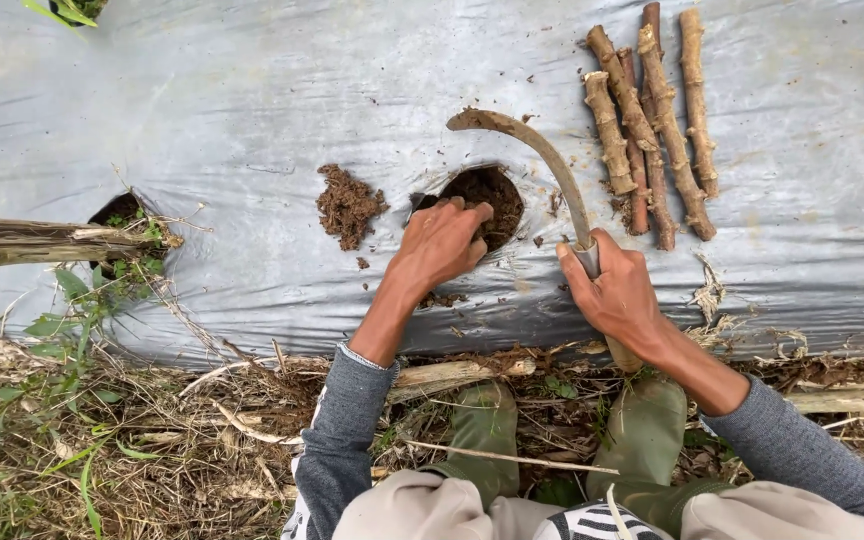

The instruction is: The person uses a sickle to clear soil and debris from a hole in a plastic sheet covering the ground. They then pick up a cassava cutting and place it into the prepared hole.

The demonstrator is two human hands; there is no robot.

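Seen from above, a person crouches at the edge of a raised bed covered in grey plastic sheeting (202, 120), both grey-sleeved arms reaching forward over green boots (642, 430). The left hand (440, 245) is stretched out with the wrist straight, fingers loosely curled and spread, their tips dipping over the near rim of a round planting hole (492, 195) cut in the sheeting — it grips nothing, only touches the soil and the hole's edge. The right hand (617, 295) is clenched around the handle of a curved sickle (542, 160), thumb on top; the blade arcs up and leftward, its tip resting on the plastic just above the hole. A small heap of dark soil (349, 205) lies on the sheeting just left of the hole. To the right of the blade, near but not touching it, a bundle of knobbly brown stem cuttings (652, 125) lies side by side on the plastic. Farther left, a second hole (120, 208) has weeds around it and a weathered wooden pole (32, 240) lying across it. Dry grass and straw (152, 440) cover the ground along the near edge.
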